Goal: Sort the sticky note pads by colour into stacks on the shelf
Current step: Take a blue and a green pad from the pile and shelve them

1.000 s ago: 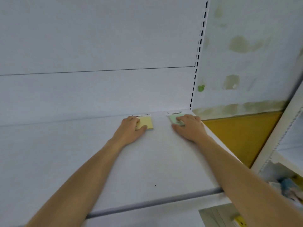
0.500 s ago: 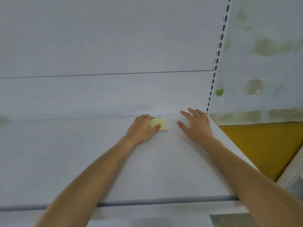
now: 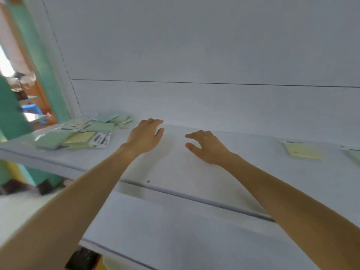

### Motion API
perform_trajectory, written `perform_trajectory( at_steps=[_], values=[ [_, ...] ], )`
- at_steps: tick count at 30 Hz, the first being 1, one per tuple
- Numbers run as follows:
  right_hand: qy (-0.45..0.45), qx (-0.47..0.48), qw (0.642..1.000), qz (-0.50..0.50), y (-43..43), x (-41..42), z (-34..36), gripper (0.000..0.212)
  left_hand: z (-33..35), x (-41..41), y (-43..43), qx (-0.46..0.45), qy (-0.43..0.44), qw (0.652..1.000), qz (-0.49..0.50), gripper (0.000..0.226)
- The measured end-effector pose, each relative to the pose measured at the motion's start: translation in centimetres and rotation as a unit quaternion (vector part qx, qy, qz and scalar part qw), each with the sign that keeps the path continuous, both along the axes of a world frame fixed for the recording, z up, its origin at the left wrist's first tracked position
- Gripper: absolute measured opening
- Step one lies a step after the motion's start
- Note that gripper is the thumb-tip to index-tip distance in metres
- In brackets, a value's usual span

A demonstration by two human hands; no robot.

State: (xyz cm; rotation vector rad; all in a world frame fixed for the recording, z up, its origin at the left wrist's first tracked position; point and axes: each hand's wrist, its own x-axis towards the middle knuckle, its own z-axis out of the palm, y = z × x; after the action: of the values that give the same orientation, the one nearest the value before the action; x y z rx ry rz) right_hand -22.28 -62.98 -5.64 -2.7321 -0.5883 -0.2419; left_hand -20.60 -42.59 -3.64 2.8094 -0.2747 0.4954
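Both hands are hovering empty over the bare middle of the white shelf point(image 3: 194, 172), where half a second ago the left hand point(image 3: 144, 136) was resting its fingers on a yellow pad and a second ago the right hand point(image 3: 207, 147) was covering a green one. The left hand is now lying open, palm down, fingers loosely spread and pointing toward the back wall, gripping nothing. The right hand is also open, fingers slightly curled and thumb held apart, with nothing between them. The view is swinging left compared with the earlier frames: the slotted upright and stained wall that stood beside the right hand are gone from sight, and the two sorted pads are sitting well to the right of the right hand. The yellow pad point(image 3: 303, 151) is lying flat there, and only a sliver of the green pad point(image 3: 355, 155) is showing at the frame's right edge, beyond the yellow one. Newly in view, to the left of the left hand, a loose pile point(image 3: 81, 133) of green and yellow pads is lying unsorted and overlapping near the shelf's left end, some with white printed cards showing. The picture is blurred, so pad counts cannot be told.
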Motion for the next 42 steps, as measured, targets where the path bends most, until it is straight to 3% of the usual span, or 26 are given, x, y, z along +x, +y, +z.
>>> perform_trajectory(
  at_steps=[4, 11, 24, 26, 30, 35, 38, 42],
  values=[
    [0.015, 0.006, 0.999, 0.038, 9.6, 1.0, -0.3, 0.044, -0.8, -0.2, 11.4, -0.027, -0.012, 0.999, 0.035, 0.046],
    [0.052, 0.042, 0.996, 0.058, 21.0, 5.7, 0.2, 0.042, -1.2, 2.7, 24.0, -0.040, -0.003, 0.995, 0.094, 0.039],
    [0.078, 0.219, 0.968, -0.094, 28.9, 23.1, 0.3, 0.044, -0.7, 17.8, 29.4, -0.084, 0.035, 0.996, 0.010, 0.041],
    [0.101, 0.235, 0.959, -0.120, 29.7, 24.4, 0.2, 0.048, -0.3, 19.5, 29.2, -0.053, 0.065, 0.996, 0.012, 0.043],
    [0.135, 0.200, 0.961, -0.134, 30.3, 26.0, -0.4, 0.046, 0.3, 22.2, 28.7, 0.095, 0.158, 0.978, 0.097, 0.071],
    [0.146, 0.256, 0.946, -0.137, 29.7, 26.1, -0.5, 0.047, -0.1, 24.9, 29.7, 0.003, 0.230, 0.973, -0.026, 0.063],
    [0.133, 0.286, 0.937, -0.149, 29.4, 25.4, -0.4, 0.051, 0.0, 25.3, 30.2, -0.013, 0.242, 0.965, -0.096, 0.056],
    [0.150, 0.308, 0.927, -0.154, 28.9, 24.8, -0.4, 0.054, 0.6, 25.9, 31.1, -0.016, 0.278, 0.949, -0.145, 0.064]
  ],
)
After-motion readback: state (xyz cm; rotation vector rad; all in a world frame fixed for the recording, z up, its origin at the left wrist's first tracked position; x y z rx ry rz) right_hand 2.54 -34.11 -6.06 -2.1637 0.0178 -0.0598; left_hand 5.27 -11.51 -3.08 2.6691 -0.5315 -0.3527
